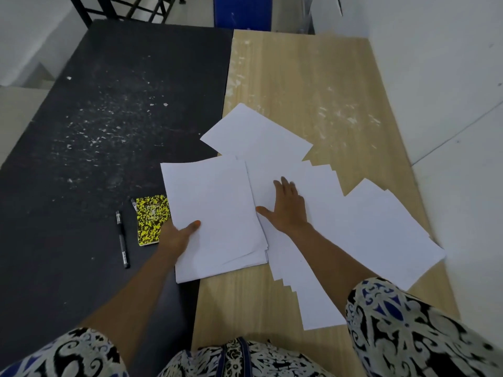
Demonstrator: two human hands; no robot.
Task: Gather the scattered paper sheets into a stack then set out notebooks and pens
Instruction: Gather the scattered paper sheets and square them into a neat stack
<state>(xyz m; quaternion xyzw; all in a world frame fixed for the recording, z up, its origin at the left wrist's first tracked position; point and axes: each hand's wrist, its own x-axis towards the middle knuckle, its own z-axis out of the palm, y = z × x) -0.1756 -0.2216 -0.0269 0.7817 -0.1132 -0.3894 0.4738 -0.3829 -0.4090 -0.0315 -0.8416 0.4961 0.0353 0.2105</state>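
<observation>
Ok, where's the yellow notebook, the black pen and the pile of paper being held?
yellow notebook [149, 221]: head view, middle of its cover.
black pen [122, 238]: head view, middle of its barrel.
pile of paper [215, 202]: head view, top sheet's centre.

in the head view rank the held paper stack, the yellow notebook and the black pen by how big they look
1. Paper stack, gripped by the left hand: largest by far.
2. Yellow notebook, partly hidden under the stack.
3. Black pen: about as long as the notebook, but far thinner, so smallest.
</observation>
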